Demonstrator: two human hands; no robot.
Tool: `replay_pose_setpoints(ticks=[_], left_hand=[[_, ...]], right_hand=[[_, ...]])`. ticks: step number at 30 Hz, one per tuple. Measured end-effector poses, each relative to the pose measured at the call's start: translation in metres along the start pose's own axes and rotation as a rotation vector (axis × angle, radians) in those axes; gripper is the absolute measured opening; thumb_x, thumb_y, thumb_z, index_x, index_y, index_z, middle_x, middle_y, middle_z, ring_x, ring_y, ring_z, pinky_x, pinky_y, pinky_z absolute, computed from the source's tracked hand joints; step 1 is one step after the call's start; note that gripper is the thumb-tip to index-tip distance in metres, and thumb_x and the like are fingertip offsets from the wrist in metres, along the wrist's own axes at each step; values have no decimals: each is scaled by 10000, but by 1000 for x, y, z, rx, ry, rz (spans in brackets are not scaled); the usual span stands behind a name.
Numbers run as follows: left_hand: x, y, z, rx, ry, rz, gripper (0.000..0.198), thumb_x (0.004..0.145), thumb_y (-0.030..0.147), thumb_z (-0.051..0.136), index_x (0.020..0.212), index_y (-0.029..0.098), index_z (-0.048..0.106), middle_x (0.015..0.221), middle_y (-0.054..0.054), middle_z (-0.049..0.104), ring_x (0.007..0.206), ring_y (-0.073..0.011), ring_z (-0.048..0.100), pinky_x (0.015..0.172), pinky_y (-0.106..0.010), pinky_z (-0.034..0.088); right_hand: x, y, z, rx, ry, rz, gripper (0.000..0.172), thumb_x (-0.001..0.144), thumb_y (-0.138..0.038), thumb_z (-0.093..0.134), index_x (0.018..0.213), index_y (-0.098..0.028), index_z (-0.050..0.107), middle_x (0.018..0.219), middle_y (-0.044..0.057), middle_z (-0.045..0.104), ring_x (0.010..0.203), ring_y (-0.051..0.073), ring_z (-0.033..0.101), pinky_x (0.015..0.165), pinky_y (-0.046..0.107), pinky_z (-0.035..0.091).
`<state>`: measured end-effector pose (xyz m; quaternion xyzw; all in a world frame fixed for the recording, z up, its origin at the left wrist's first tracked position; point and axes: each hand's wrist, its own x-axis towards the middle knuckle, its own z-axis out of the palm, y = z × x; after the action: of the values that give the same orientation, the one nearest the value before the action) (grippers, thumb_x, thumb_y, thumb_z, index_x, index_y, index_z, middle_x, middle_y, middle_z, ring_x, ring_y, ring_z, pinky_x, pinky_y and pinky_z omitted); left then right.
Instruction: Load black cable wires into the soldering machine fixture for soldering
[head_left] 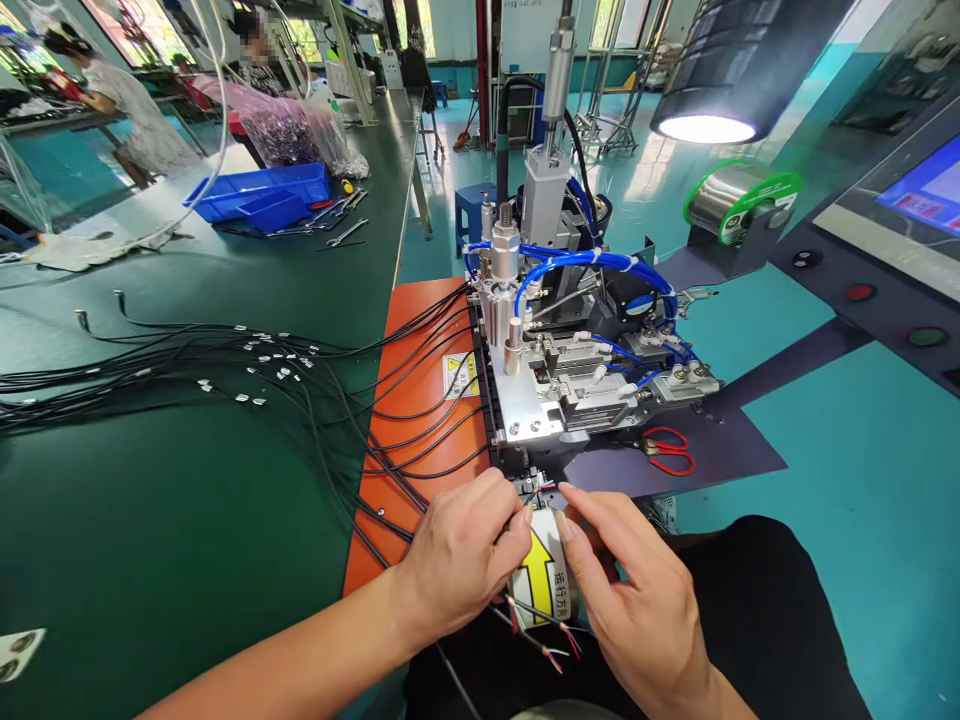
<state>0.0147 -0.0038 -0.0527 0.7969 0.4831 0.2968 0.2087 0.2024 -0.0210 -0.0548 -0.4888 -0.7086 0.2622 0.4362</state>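
My left hand [469, 550] is closed in a pinch around the end of a black cable, whose thin coloured wires [547, 487] stick out past the fingertips toward the machine's front. My right hand [637, 590] is beside those wires, thumb and index finger apart, with nothing visible between them. Below the hands, several stripped cable ends [551, 655] with red, white and yellow wires hang loose. Between my hands lies a white label with a yellow arrow [538, 575], on the front of the soldering machine [525, 400].
Black cables [225, 350] with white tags run across the green table [150, 520] and orange plate [420, 400]. Red-handled scissors [670, 452] lie right of the machine. Beyond are a solder wire spool [739, 205], a lit lamp [709, 128], blue trays [262, 195] and wrenches. Other people sit behind.
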Motion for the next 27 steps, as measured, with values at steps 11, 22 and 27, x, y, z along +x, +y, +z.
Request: replay_pose_setpoints(ticks=[11,22,27], left_hand=[[-1,1,0,7,-5,-11,223,971,188,450,751,176,485,724,-5,487,642,-131,453,599,-269,359],[-1,1,1,69,15,3,227,968,194,454,741,186,463,701,5,467,620,-134,434,583,-279,332],[0,1,2,134,-2,21,247,973,201,436,728,188,461,721,-11,491,640,-145,452,597,-278,349]], right_hand=[[-3,3,7,-20,-24,-56,376,951,-98,519,1308,-178,606,1074,110,642,977,191,653,868,299,550],[-10,6,11,-140,-40,-162,484,937,-48,511,1407,-165,524,1149,145,609,1030,215,643,863,318,558],[-8,6,11,-130,-43,-149,473,943,-57,516,1402,-170,531,1131,136,608,1013,206,641,861,313,555]])
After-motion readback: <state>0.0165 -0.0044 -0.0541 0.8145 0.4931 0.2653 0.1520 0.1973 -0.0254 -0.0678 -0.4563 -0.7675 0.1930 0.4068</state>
